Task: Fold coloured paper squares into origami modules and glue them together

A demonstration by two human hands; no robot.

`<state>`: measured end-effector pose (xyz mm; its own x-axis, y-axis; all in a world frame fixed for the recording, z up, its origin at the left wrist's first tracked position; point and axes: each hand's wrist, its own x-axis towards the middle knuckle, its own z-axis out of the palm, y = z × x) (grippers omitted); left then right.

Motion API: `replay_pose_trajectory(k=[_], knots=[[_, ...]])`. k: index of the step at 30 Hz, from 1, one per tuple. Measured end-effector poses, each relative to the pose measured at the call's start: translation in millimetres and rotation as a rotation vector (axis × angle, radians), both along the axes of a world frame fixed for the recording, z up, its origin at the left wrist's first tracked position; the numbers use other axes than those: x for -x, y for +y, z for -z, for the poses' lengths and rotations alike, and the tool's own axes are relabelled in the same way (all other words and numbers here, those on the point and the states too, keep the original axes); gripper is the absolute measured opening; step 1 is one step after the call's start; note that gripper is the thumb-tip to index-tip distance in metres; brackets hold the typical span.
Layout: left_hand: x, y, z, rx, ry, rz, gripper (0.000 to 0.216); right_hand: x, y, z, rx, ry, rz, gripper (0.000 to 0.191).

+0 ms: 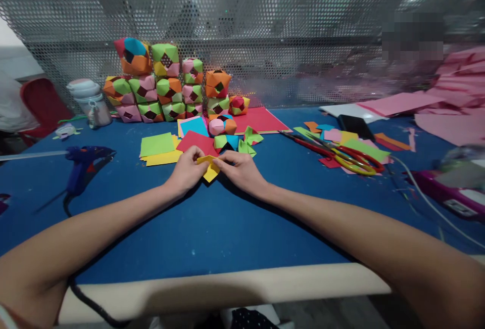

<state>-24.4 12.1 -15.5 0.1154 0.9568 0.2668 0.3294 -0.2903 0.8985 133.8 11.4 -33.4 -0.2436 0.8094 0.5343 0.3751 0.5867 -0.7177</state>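
Both of my hands meet over the middle of the blue table, pinching a small folded piece of yellow paper (209,171). My left hand (188,170) grips its left side, and my right hand (242,170) holds its right edge between thumb and fingers. Just behind my hands lie red paper squares (197,141), plus green squares (156,145) on top of yellow ones (162,158). Folded green paper pieces (250,139) sit behind my right hand, beside a small green and blue folded paper shape (226,142).
Finished-looking paper balls (168,89) are stacked against the perforated metal screen (265,26). A blue glue gun (81,165) stands on the left. Scissors (356,162) lie among paper scraps on the right, near a black phone (356,127) and a white cable (428,197). Pink sheets (450,101) are piled far right.
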Motion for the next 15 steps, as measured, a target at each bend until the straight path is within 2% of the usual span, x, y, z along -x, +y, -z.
replay_pose_trajectory(k=[4, 7, 11, 15], knots=[[0, 1, -0.6, 0.003, -0.031, -0.012, 0.011, 1, -2, -5.4, -0.019, -0.016, -0.017, 0.027], [2, 4, 1.0, 0.020, -0.071, -0.018, 0.013, -9, 1, -22.0, -0.068, -0.021, 0.015, 0.029], [4, 10, 3.5, 0.056, -0.117, -0.032, 0.014, -40, 22, -44.9, -0.122, 0.031, 0.139, 0.024], [5, 10, 3.3, 0.075, -0.118, -0.037, 0.012, -71, 52, -40.4, -0.086, -0.099, 0.226, 0.027]])
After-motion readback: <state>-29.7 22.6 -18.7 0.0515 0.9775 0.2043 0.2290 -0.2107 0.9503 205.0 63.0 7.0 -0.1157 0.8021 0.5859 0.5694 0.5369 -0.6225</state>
